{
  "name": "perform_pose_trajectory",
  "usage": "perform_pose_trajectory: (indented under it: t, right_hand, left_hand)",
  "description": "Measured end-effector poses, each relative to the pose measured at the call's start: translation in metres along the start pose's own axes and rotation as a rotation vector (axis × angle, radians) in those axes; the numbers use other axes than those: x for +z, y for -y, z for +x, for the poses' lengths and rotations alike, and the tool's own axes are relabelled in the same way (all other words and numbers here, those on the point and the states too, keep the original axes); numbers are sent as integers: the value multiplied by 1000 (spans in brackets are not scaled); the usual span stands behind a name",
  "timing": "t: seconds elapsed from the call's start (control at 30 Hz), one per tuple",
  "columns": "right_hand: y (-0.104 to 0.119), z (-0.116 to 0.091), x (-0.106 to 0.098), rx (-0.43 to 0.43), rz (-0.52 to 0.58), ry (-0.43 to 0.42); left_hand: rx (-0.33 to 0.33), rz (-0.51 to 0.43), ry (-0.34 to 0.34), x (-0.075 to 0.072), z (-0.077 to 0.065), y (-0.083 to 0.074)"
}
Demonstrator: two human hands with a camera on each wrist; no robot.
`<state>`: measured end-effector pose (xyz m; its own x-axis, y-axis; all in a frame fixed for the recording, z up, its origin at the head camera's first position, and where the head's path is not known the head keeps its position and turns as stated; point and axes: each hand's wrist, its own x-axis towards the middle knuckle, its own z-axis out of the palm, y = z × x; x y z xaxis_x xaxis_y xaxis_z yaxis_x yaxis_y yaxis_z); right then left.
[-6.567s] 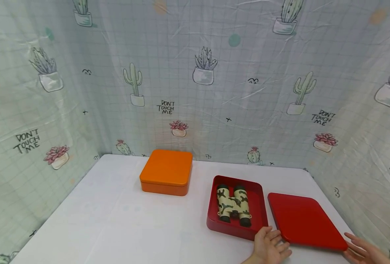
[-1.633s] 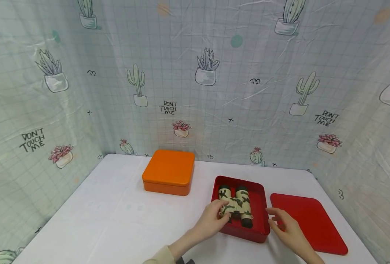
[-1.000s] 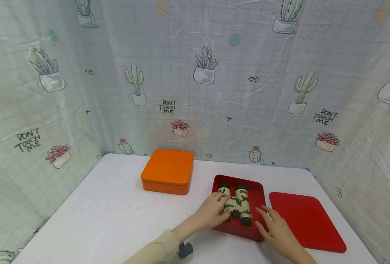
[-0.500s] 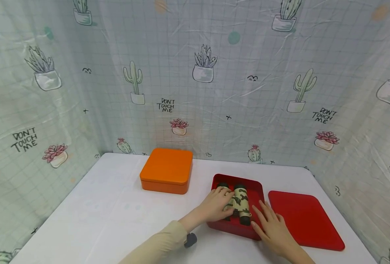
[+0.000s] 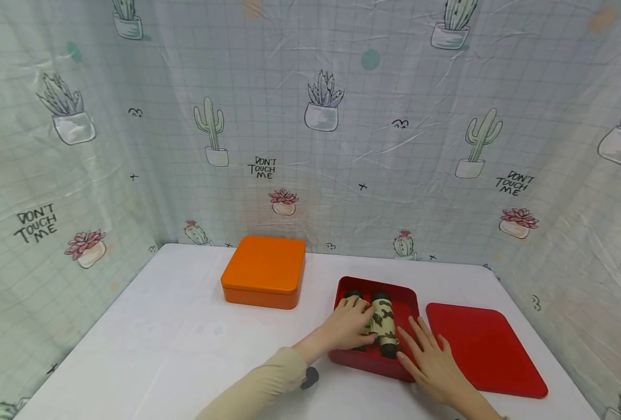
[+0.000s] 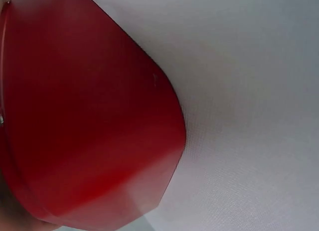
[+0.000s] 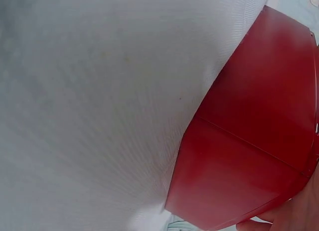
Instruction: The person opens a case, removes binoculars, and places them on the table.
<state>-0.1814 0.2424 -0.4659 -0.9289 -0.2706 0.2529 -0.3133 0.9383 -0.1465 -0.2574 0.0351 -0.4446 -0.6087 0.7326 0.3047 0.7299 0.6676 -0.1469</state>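
Binoculars with a camouflage pattern [image 5: 384, 319] lie in an open red box [image 5: 364, 363] right of centre in the head view. My left hand [image 5: 346, 324] reaches over the box's left wall and grips the left barrel, fingers curled over it and thumb at its near part. That barrel is mostly hidden under the hand. My right hand [image 5: 432, 361] has its fingers spread across the right wall, fingertips inside the rim, beside the right barrel. Both wrist views show mainly the box's outer walls [image 6: 94, 106], with bits of the hands at the edges.
A flat red lid [image 5: 491, 350] lies right of the box, close to my right hand. Farther back on the left stands a closed orange box [image 5: 263, 271]. The white table [image 5: 195, 332] ends at a hanging cloth printed with cacti [image 5: 363, 151].
Seconds ago both hands were at the red lid. Since then the left hand has moved onto the binoculars' left barrel, and the right has come left over the box's right rim.
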Motion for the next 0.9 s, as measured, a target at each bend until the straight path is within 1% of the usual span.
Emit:
perform_pose_trajectory:
  t: [0.37, 0.57, 0.7, 0.9]
  right_hand:
    - [-1, 1, 1, 6, 1, 16]
    - [-1, 1, 3, 4, 5, 4]
    - [-1, 1, 3, 6, 8, 11]
    - [0, 1, 3, 9, 0, 14]
  left_hand:
    - [-20, 94, 70, 14, 6, -1]
    - [-18, 112, 89, 18, 9, -2]
    - [-27, 126, 106, 20, 10, -3]
    - [-36, 123, 102, 23, 12, -3]
